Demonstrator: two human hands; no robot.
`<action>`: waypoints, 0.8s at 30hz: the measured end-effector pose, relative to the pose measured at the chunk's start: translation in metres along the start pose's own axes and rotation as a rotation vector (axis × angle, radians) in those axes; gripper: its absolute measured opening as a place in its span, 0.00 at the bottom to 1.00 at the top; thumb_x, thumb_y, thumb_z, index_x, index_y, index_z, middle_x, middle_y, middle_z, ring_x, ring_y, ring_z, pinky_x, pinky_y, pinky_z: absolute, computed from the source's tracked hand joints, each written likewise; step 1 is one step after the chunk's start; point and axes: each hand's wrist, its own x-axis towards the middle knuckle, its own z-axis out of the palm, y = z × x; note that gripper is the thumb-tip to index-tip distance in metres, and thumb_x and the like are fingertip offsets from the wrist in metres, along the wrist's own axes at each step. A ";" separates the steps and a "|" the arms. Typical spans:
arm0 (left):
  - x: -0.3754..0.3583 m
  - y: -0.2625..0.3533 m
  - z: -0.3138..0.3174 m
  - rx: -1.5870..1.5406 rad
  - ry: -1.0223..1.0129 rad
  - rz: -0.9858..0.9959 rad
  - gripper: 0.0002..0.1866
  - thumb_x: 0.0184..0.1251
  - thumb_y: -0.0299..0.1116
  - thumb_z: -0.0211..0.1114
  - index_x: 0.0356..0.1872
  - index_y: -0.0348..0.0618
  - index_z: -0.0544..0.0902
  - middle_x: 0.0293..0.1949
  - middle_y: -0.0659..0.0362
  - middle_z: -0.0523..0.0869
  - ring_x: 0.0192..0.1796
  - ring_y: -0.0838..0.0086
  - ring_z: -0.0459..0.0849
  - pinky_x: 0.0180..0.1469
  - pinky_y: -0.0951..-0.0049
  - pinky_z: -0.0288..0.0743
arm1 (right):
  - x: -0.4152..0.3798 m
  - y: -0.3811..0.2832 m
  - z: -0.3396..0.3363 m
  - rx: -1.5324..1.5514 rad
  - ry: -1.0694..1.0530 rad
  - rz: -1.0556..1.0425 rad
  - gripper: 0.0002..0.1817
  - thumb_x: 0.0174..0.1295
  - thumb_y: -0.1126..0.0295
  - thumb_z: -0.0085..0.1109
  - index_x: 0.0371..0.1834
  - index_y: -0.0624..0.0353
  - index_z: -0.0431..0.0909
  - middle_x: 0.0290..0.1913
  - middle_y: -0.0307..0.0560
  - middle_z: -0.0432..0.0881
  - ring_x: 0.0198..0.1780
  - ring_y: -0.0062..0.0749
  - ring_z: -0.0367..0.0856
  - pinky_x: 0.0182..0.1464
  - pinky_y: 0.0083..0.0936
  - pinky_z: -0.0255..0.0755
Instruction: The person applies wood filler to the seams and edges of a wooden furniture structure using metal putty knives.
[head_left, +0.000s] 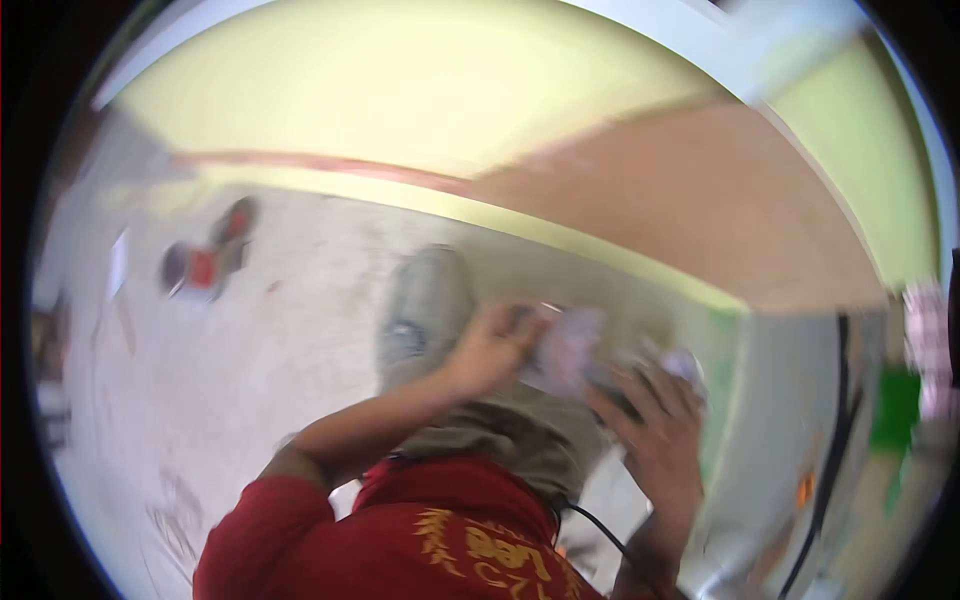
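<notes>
In front of my body, my left hand (492, 348) is closed, its fingers bent round the edge of a pale lilac, crumpled-looking thing (568, 350). Motion blur hides what kind of thing that is. My right hand (655, 420) is just to its right, palm down with the fingers stretched out and apart. Its fingertips come close to the lilac thing; contact cannot be made out. Something whitish and blurred (683, 365) shows beyond the right fingers. My bent leg (425, 310) in grey-brown trousers is beside the left hand.
A red and dark object (205, 268) lies on the pale floor (300, 330) at the left. Ahead rises a yellow wall (400, 90) with a brown section (680, 200). On the right are a black cable (835, 450), a green item (895, 408) and a pink checked cloth (928, 345).
</notes>
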 end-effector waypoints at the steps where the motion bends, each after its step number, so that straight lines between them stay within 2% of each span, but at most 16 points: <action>1: 0.002 -0.021 0.002 -0.004 0.032 0.060 0.17 0.81 0.38 0.59 0.57 0.35 0.85 0.48 0.52 0.91 0.48 0.73 0.87 0.53 0.68 0.82 | 0.004 0.000 -0.006 -0.004 0.055 -0.030 0.24 0.60 0.67 0.61 0.62 0.36 0.83 0.64 0.45 0.79 0.65 0.51 0.76 0.64 0.50 0.73; 2: 0.013 -0.050 0.009 0.103 0.158 0.434 0.17 0.82 0.40 0.60 0.58 0.39 0.85 0.44 0.58 0.89 0.41 0.79 0.85 0.43 0.74 0.81 | 0.007 0.001 -0.002 0.004 0.117 -0.062 0.22 0.63 0.67 0.60 0.61 0.38 0.83 0.64 0.47 0.79 0.65 0.52 0.76 0.64 0.52 0.72; 3: 0.003 -0.021 0.007 -0.061 0.057 0.134 0.17 0.81 0.40 0.61 0.59 0.39 0.84 0.49 0.56 0.89 0.46 0.79 0.85 0.48 0.72 0.81 | 0.012 0.001 0.016 0.011 0.196 -0.040 0.19 0.67 0.65 0.58 0.61 0.40 0.83 0.65 0.48 0.79 0.65 0.54 0.76 0.64 0.53 0.72; 4: 0.005 -0.006 0.001 0.032 0.001 -0.093 0.18 0.81 0.41 0.61 0.60 0.39 0.83 0.53 0.56 0.89 0.50 0.78 0.84 0.52 0.72 0.80 | 0.015 0.002 0.035 0.020 0.271 -0.006 0.17 0.71 0.63 0.55 0.60 0.42 0.82 0.65 0.49 0.79 0.65 0.56 0.76 0.64 0.54 0.72; 6: 0.021 -0.036 0.010 -0.651 -0.007 0.094 0.20 0.82 0.43 0.61 0.61 0.38 0.81 0.51 0.57 0.88 0.50 0.76 0.86 0.51 0.72 0.82 | 0.004 0.022 0.081 0.123 0.433 -0.025 0.16 0.77 0.58 0.49 0.59 0.45 0.82 0.65 0.51 0.78 0.66 0.59 0.74 0.64 0.55 0.71; 9: 0.013 -0.020 -0.004 -1.002 -0.039 -0.143 0.19 0.82 0.43 0.60 0.61 0.39 0.81 0.48 0.59 0.89 0.49 0.73 0.88 0.50 0.70 0.85 | 0.009 0.011 0.037 0.165 0.415 -0.005 0.22 0.80 0.52 0.44 0.60 0.46 0.87 0.66 0.55 0.81 0.66 0.61 0.77 0.65 0.55 0.72; 12: 0.013 -0.020 -0.007 -0.981 -0.113 -0.212 0.18 0.82 0.42 0.59 0.62 0.41 0.79 0.48 0.58 0.88 0.50 0.69 0.89 0.54 0.66 0.86 | 0.000 0.003 0.047 0.232 0.537 -0.064 0.18 0.77 0.65 0.43 0.59 0.52 0.83 0.64 0.63 0.81 0.65 0.70 0.77 0.65 0.64 0.68; 13: 0.012 -0.024 -0.002 -1.020 -0.186 -0.215 0.18 0.82 0.42 0.59 0.62 0.42 0.78 0.49 0.58 0.88 0.50 0.69 0.89 0.54 0.65 0.86 | -0.005 0.011 0.067 0.180 0.533 -0.141 0.25 0.79 0.49 0.42 0.64 0.53 0.77 0.63 0.63 0.80 0.60 0.65 0.81 0.60 0.64 0.73; 15: 0.007 -0.026 0.013 -1.095 -0.331 -0.221 0.18 0.82 0.42 0.59 0.63 0.42 0.78 0.52 0.58 0.87 0.51 0.69 0.89 0.55 0.64 0.86 | 0.003 0.002 0.088 0.235 0.611 -0.098 0.19 0.78 0.54 0.45 0.62 0.49 0.80 0.65 0.56 0.78 0.65 0.62 0.75 0.64 0.58 0.70; 16: 0.010 -0.034 0.017 -1.053 -0.266 -0.242 0.19 0.81 0.43 0.60 0.63 0.43 0.77 0.52 0.58 0.87 0.51 0.69 0.89 0.55 0.64 0.86 | 0.007 -0.001 0.100 0.260 0.647 -0.076 0.17 0.78 0.57 0.47 0.60 0.47 0.81 0.65 0.52 0.77 0.67 0.60 0.72 0.66 0.55 0.69; 17: 0.015 -0.047 0.018 -1.009 -0.204 -0.268 0.20 0.81 0.43 0.60 0.64 0.43 0.77 0.53 0.58 0.86 0.51 0.69 0.89 0.55 0.64 0.85 | 0.002 0.007 0.122 0.309 0.633 0.042 0.18 0.76 0.60 0.48 0.61 0.49 0.81 0.66 0.55 0.76 0.68 0.61 0.71 0.68 0.55 0.66; 20: -0.004 -0.013 0.002 -0.983 -0.099 -0.409 0.23 0.77 0.45 0.65 0.66 0.46 0.76 0.55 0.57 0.85 0.57 0.67 0.86 0.58 0.58 0.84 | 0.004 0.024 0.103 0.212 0.525 0.125 0.20 0.73 0.61 0.49 0.62 0.53 0.80 0.65 0.57 0.77 0.67 0.60 0.72 0.68 0.56 0.64; 21: 0.000 -0.018 0.001 -0.959 -0.001 -0.342 0.23 0.77 0.46 0.65 0.65 0.48 0.77 0.56 0.59 0.85 0.57 0.67 0.85 0.59 0.57 0.83 | 0.000 0.026 0.096 0.276 0.519 0.177 0.20 0.70 0.63 0.53 0.63 0.54 0.80 0.63 0.57 0.78 0.66 0.60 0.74 0.67 0.55 0.66; 22: 0.003 -0.018 -0.010 -0.926 -0.069 -0.268 0.22 0.77 0.46 0.65 0.64 0.49 0.77 0.56 0.60 0.84 0.56 0.67 0.85 0.59 0.57 0.82 | -0.003 0.022 0.092 0.344 0.515 0.232 0.21 0.67 0.65 0.57 0.63 0.54 0.80 0.62 0.58 0.79 0.65 0.59 0.75 0.67 0.53 0.67; 23: 0.006 -0.011 -0.014 -0.796 0.034 -0.180 0.22 0.77 0.48 0.65 0.63 0.48 0.77 0.53 0.60 0.85 0.55 0.68 0.86 0.58 0.58 0.83 | -0.006 0.012 0.090 0.451 0.620 0.360 0.21 0.66 0.72 0.60 0.62 0.61 0.79 0.60 0.56 0.80 0.62 0.49 0.78 0.65 0.44 0.69; 24: 0.012 -0.009 -0.013 -0.795 0.120 -0.083 0.20 0.78 0.47 0.65 0.59 0.45 0.77 0.52 0.59 0.84 0.52 0.69 0.86 0.55 0.61 0.84 | -0.012 -0.002 0.084 0.673 0.730 0.508 0.19 0.66 0.74 0.61 0.60 0.63 0.79 0.57 0.54 0.82 0.57 0.43 0.79 0.60 0.39 0.71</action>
